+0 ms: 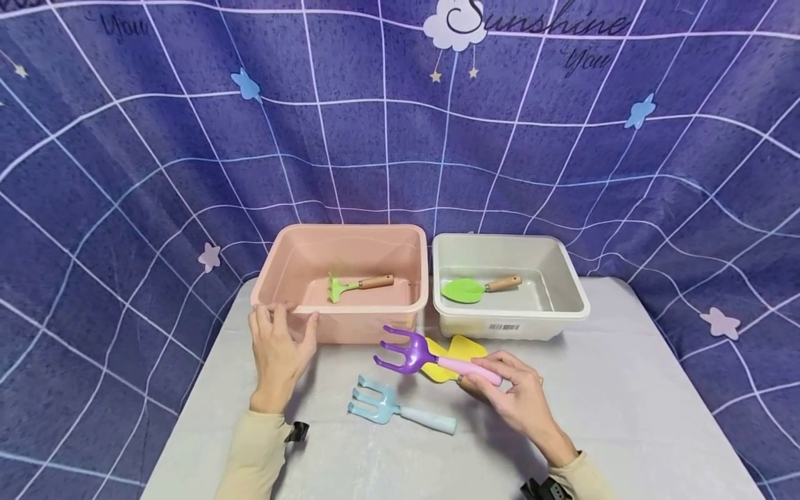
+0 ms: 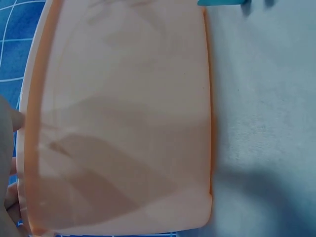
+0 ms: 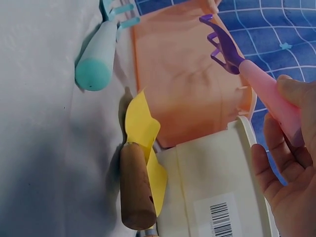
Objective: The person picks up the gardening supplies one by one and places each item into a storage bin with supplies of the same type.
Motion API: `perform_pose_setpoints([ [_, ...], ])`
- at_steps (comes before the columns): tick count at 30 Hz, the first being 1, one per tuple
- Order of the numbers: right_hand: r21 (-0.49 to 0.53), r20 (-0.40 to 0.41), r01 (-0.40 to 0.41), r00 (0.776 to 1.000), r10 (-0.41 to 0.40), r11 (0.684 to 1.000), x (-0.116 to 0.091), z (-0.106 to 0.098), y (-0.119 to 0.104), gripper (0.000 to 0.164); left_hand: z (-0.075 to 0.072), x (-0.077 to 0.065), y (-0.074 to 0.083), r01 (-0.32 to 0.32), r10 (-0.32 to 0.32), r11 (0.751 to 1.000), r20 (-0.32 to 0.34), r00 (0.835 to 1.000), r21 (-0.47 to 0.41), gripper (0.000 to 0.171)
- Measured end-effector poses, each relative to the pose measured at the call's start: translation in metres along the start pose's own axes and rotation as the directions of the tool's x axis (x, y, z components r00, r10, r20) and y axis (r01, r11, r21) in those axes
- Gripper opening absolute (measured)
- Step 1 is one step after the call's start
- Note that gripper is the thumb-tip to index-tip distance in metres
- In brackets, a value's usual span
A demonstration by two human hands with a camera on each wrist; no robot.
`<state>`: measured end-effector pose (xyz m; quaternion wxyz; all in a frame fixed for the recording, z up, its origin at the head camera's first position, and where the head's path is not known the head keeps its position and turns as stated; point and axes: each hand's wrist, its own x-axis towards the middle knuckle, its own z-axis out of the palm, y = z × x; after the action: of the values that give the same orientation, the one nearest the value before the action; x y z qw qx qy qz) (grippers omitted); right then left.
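Observation:
My right hand point(image 1: 515, 396) pinches the pink handle of a small purple garden hand fork point(image 1: 412, 352), its tines pointing left above the table. Under it lie yellow hand trowels point(image 1: 461, 347) with wooden handles, partly hidden by fork and hand. My left hand point(image 1: 281, 351) holds the front rim of the pink bin point(image 1: 356, 310) near its left corner, fingers bent over the edge. A light blue hand fork point(image 1: 381, 405) lies on the table between the hands. The left wrist view shows mostly the bin's outer wall point(image 2: 123, 123), with fingers at the left edge.
Inside the pink bin lies a green rake point(image 1: 336, 288) with a wooden handle. The white bin point(image 1: 512, 316) to its right holds a green trowel point(image 1: 464, 290). A blue patterned cloth point(image 1: 400, 139) hangs behind and beside the grey table point(image 1: 625, 389).

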<state>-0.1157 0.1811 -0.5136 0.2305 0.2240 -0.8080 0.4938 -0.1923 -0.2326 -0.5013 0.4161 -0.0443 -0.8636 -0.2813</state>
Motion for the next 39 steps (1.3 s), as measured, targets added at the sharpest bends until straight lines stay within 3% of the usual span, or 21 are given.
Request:
perform_pose_setpoints([
  [12,0.03,0.023,-0.02,1.0,0.02,0.999,0.002,0.003,-0.002,0.032,0.001,-0.003,0.0,-0.011,0.011,1.0,-0.009,1.0,0.02,0.049],
  [24,0.038,-0.036,0.058,0.998,-0.056,0.998,0.009,-0.001,-0.009,0.035,0.0,-0.003,-0.001,0.015,-0.017,0.998,0.031,0.999,0.053,0.051],
  [39,0.037,-0.024,0.024,0.999,-0.023,0.999,0.018,-0.004,-0.016,0.031,0.0,-0.004,-0.002,0.008,-0.009,0.999,0.024,1.0,0.05,0.052],
])
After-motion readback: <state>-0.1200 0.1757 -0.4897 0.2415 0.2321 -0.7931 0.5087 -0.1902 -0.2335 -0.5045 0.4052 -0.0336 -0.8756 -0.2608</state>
